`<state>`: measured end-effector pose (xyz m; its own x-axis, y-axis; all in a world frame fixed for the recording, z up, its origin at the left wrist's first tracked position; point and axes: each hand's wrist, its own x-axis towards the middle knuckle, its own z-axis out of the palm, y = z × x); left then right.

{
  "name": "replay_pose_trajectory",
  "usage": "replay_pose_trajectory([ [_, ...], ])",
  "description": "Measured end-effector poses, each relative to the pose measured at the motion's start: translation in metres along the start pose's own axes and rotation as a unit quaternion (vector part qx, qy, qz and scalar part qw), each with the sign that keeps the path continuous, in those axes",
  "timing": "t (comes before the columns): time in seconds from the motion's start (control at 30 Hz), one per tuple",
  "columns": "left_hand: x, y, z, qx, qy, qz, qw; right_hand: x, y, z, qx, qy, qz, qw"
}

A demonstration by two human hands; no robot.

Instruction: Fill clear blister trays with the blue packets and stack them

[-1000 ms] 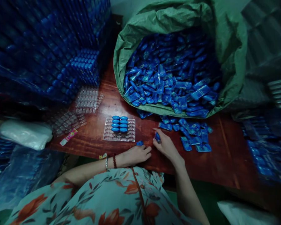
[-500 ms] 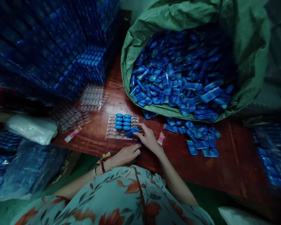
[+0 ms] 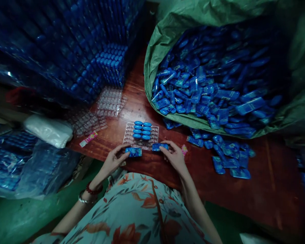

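A clear plastic blister tray [image 3: 128, 135] lies on the wooden table in front of me. Several glossy blue oval pieces [image 3: 138, 131] stand in two columns in its middle cavities; the cavities at the sides hold none. My left hand [image 3: 114, 159] pinches a small blue packet [image 3: 133, 152] by its left end, just below the tray. Between the thumb and fingers of my right hand [image 3: 175, 155] is another blue packet [image 3: 157, 147], close to the tray's lower right corner. What the packets contain cannot be made out.
A big green sack [image 3: 152, 98] full of blue packets leans open at the back right. Loose packets [image 3: 230, 154] lie before it. Clear trays [image 3: 109, 101] and a tall stack of filled trays [image 3: 112, 61] stand left. Pink wrappers [image 3: 88, 139] lie on the table [image 3: 256, 189].
My left hand has risen from the table edge and now holds a packet. My right hand has drawn off the tray to its lower right with a packet. The view has shifted left.
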<state>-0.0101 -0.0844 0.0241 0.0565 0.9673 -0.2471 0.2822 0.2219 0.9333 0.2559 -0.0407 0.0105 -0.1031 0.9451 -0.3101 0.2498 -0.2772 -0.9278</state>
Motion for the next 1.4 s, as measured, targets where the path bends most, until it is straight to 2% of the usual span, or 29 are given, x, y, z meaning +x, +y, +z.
replay_pose_trajectory([
  [0.07, 0.003, -0.001, -0.006, 0.015, 0.013, 0.007, 1.000, -0.007, 0.004, -0.008, 0.035, -0.056, 0.032, 0.997],
  [0.13, 0.007, -0.002, -0.011, 0.050, 0.022, 0.031, 0.998, -0.014, 0.005, -0.014, 0.018, -0.072, 0.020, 0.997],
  [0.23, 0.011, 0.001, -0.016, 0.115, 0.039, 0.083, 0.989, -0.020, -0.002, -0.011, -0.084, -0.007, -0.053, 0.995],
  [0.3, 0.014, 0.006, -0.017, 0.165, 0.058, 0.137, 0.975, -0.019, -0.010, -0.002, -0.156, 0.034, -0.125, 0.979],
  [0.37, 0.017, 0.010, -0.017, 0.223, 0.056, 0.195, 0.953, -0.015, -0.017, 0.012, -0.215, 0.040, -0.192, 0.957],
  [0.43, 0.020, 0.014, -0.015, 0.281, 0.021, 0.241, 0.929, -0.009, -0.023, 0.026, -0.293, 0.017, -0.225, 0.929],
  [0.57, 0.028, 0.020, -0.009, 0.381, -0.064, 0.295, 0.874, -0.004, -0.036, 0.049, -0.484, -0.039, -0.206, 0.849],
  [0.63, 0.033, 0.025, -0.006, 0.425, -0.096, 0.313, 0.844, -0.002, -0.045, 0.058, -0.542, -0.067, -0.195, 0.815],
  [0.73, 0.041, 0.033, -0.005, 0.475, -0.128, 0.321, 0.809, 0.002, -0.057, 0.067, -0.572, -0.099, -0.198, 0.790],
  [0.83, 0.047, 0.035, -0.006, 0.493, -0.127, 0.337, 0.792, 0.005, -0.059, 0.069, -0.576, -0.100, -0.200, 0.786],
  [0.9, 0.048, 0.030, -0.008, 0.488, -0.096, 0.367, 0.786, 0.003, -0.051, 0.064, -0.559, -0.090, -0.216, 0.795],
  [0.97, 0.048, 0.022, -0.008, 0.487, -0.045, 0.398, 0.777, 0.001, -0.037, 0.054, -0.515, -0.054, -0.247, 0.819],
  [1.07, 0.045, 0.011, -0.003, 0.496, 0.027, 0.404, 0.768, 0.008, -0.015, 0.028, -0.451, 0.076, -0.264, 0.849],
  [1.13, 0.042, 0.009, 0.006, 0.506, 0.068, 0.386, 0.768, 0.026, -0.005, 0.006, -0.446, 0.177, -0.244, 0.843],
  [1.2, 0.040, 0.011, 0.016, 0.508, 0.106, 0.373, 0.769, 0.050, -0.001, -0.012, -0.472, 0.223, -0.210, 0.827],
  [1.3, 0.041, 0.018, 0.031, 0.499, 0.101, 0.379, 0.773, 0.079, 0.000, -0.022, -0.526, 0.164, -0.168, 0.817],
  [1.4, 0.048, 0.019, 0.039, 0.501, 0.044, 0.380, 0.776, 0.078, 0.003, -0.013, -0.544, 0.088, -0.176, 0.815],
])
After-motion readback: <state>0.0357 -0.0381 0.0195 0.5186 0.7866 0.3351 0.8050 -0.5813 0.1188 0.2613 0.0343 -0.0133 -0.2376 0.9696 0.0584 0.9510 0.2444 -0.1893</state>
